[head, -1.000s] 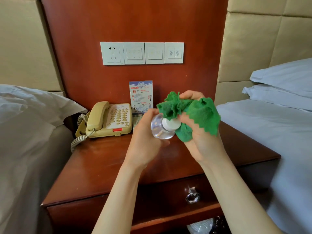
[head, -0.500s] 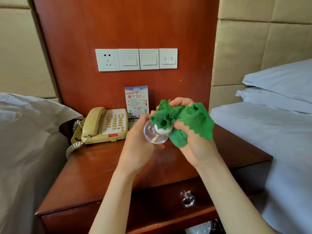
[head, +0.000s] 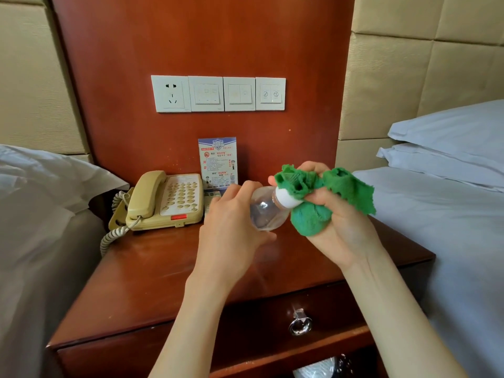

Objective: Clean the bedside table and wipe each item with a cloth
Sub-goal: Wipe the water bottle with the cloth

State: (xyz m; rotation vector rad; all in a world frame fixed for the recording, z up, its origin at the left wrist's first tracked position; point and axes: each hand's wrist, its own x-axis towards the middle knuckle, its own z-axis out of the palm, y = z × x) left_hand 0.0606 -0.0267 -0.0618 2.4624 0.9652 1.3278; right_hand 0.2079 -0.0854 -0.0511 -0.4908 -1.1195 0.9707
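A clear plastic bottle (head: 266, 211) with a white cap (head: 285, 199) is held in the air above the bedside table (head: 152, 271), tilted so that the cap points to the right. The bottle's body is gripped by the left hand (head: 231, 227), whose fingers are curled round it from the left. A bunched green cloth (head: 311, 195) is clutched in the right hand (head: 335, 222), with the fingers closed over its folds and the cloth pressed against the cap and neck of the bottle. A loose zigzag-edged corner of the cloth hangs out on the right of the hand.

On the far left part of the table top a beige telephone (head: 166, 200) is seen, its handset in the cradle and its coiled cord (head: 111, 233) trailing off the left edge. Just to the right of it, a printed notice card (head: 217, 162) is propped upright against the wooden wall panel (head: 201, 45). On the panel above, 4 white plates (head: 218, 94) are mounted in a row: 1 socket at the left and 3 switch plates. A drawer with a metal ring pull (head: 300, 323) is set in the near face of the table. Beds with white linen are seen on the left (head: 35, 203) and right (head: 441, 203), with 2 pillows (head: 450, 143) stacked on the right one.
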